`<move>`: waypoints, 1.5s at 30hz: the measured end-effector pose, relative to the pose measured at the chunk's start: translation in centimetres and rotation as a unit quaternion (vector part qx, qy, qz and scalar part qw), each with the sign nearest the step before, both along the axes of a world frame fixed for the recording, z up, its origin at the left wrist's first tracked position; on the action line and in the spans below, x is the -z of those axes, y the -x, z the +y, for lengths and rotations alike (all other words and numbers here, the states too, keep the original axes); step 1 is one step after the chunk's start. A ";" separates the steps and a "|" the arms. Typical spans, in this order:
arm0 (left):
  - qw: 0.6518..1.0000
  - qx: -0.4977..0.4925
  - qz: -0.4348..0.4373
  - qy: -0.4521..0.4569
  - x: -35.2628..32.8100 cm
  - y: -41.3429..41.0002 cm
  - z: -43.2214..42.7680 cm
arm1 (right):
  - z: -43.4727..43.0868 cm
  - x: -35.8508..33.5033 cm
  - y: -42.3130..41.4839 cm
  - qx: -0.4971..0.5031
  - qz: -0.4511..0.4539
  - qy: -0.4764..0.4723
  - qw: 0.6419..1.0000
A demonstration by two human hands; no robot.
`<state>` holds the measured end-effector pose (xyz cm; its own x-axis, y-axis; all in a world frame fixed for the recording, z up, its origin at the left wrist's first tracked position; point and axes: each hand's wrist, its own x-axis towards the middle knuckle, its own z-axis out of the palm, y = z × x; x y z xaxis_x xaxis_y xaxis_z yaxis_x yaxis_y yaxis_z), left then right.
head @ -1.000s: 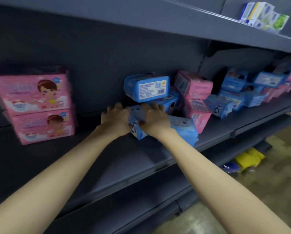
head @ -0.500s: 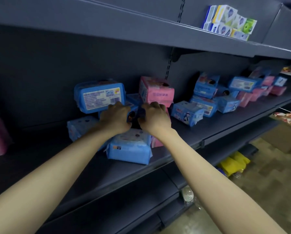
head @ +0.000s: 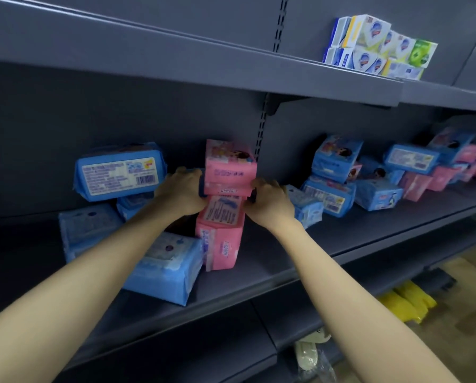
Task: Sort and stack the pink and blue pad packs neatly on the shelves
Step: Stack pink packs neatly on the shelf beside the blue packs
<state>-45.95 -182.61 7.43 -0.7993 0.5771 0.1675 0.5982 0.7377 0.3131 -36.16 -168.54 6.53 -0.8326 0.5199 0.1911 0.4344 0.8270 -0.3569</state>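
An upper pink pad pack (head: 231, 168) stands on a lower pink pack (head: 220, 236) in the middle of the grey shelf (head: 341, 252). My left hand (head: 181, 192) grips the upper pack's left side and my right hand (head: 270, 200) grips its right side, fingers curled at its lower edge. To the left lie blue packs: a labelled one (head: 119, 172) on top, one behind (head: 87, 230) and one at the front (head: 165, 266). A small blue pack (head: 305, 207) sits just right of my right hand.
Farther right, mixed blue packs (head: 333, 167) and pink packs (head: 416, 186) lie jumbled along the shelf. Soap boxes (head: 380, 48) stand on the shelf above. Yellow packets (head: 408, 302) and a clear bag (head: 311, 355) lie low down near the floor.
The view has swung right along the shelf. Both hands left the blue packs, spread apart and took hold of the sides of the upper pink pack.
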 end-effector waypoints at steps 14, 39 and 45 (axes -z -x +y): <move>0.987 -0.005 0.003 -0.161 0.2 0.3 2.6 | 2.2 0.7 2.0 -0.060 0.084 0.196 0.975; 0.943 0.030 0.076 -0.321 0.9 -3.5 3.8 | 1.3 -1.3 0.8 0.001 0.255 0.694 0.673; 0.952 0.034 0.043 -0.300 1.6 -5.1 3.9 | 0.9 -1.2 0.3 0.016 0.287 0.766 0.574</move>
<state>-40.89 -178.75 5.82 -0.7314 0.4075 0.5468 0.6812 0.4001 0.6131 -36.46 -167.63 7.78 -0.8466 0.4566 -0.2736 -0.1118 -0.6551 -0.7472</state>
